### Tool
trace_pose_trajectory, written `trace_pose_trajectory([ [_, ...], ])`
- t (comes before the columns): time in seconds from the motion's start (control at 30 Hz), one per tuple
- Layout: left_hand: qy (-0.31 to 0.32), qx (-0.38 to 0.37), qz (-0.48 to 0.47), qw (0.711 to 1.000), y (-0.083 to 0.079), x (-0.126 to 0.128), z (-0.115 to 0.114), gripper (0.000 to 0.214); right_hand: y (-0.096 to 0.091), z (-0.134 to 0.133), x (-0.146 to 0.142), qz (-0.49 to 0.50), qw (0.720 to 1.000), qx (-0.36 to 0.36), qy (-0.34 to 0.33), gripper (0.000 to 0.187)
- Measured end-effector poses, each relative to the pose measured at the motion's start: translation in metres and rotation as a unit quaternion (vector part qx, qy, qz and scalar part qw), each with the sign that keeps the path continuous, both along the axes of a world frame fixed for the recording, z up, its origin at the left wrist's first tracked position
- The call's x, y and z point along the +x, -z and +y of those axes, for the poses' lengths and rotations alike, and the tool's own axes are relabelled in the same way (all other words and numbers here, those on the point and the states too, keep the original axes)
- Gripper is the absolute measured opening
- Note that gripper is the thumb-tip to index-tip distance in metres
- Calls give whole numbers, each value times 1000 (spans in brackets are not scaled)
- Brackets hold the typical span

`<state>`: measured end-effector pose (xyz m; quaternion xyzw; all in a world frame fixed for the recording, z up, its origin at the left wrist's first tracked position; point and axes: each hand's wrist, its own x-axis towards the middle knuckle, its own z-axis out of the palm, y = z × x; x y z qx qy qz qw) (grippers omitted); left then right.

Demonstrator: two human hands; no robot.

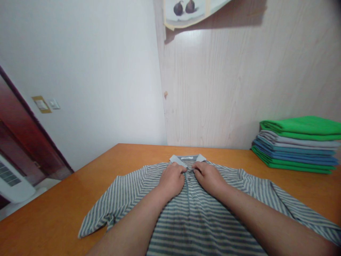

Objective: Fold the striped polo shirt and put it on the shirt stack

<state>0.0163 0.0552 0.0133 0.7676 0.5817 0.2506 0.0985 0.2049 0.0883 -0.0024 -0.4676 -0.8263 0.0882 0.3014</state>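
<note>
A grey-and-cream striped shirt (183, 224) lies front side up and spread out, its pale collar (178, 161) toward the wall. Just below the collar, my left hand (173, 179) is closed on the left edge of the button placket. Opposite it, my right hand (207, 176) pinches the placket's right edge. Between the two hands a small gap shows, with buttons (192, 195) running down below them. The left sleeve (99, 209) is spread out on the table; the right sleeve reaches past my right forearm.
The shirt rests on an orange-brown wooden table (128, 156) against a pale wall. At the back right stands a stack of folded cloths (298, 144) in green, grey and blue. A white appliance (16, 181) and a dark red door (23, 131) are at the far left.
</note>
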Motion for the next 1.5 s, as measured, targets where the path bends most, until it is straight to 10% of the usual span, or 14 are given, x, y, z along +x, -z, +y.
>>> trace_pose_trajectory([
  [0.5, -22, -40, 44, 998, -16, 16, 39, 22, 1, 3, -2, 53, 998, -20, -3, 22],
  [1.5, 76, -101, -242, 962, -15, 13, 37, 4, 0, 9, -1, 210, 977, -42, 0, 11],
])
